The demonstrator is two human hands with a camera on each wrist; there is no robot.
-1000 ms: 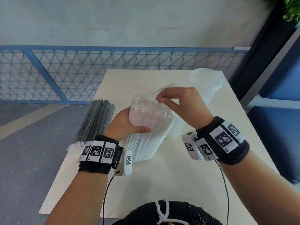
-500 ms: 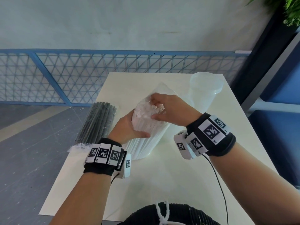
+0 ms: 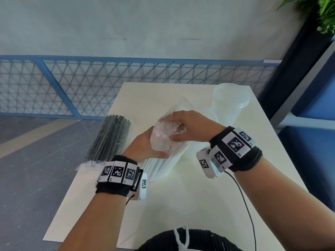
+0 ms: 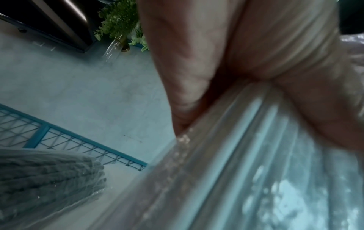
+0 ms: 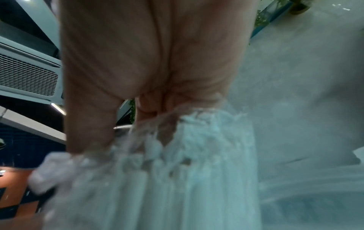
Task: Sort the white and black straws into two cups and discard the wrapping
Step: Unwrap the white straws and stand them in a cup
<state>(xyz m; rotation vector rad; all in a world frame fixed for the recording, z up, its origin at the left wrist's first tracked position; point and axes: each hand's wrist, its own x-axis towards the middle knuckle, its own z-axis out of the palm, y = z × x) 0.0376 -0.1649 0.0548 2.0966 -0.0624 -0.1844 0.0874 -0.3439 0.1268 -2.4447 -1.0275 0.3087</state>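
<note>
A bundle of white straws in clear wrapping stands upright on the white table. My left hand grips the bundle's side, seen close up in the left wrist view against the straws. My right hand curls over the top of the bundle, fingers on the straw ends and thumb on the side; the right wrist view shows those fingers at the frayed straw tops. A wrapped pack of black straws lies at the table's left edge.
A clear plastic cup stands at the table's back right, just beyond my right hand. A blue mesh railing runs behind the table. Blue seating borders the right side. Grey floor lies to the left.
My right hand has dropped from pinching the raised wrapping tip onto the straw tops, and the wrapping's loose top now stands behind it. The left hand keeps its grip.
</note>
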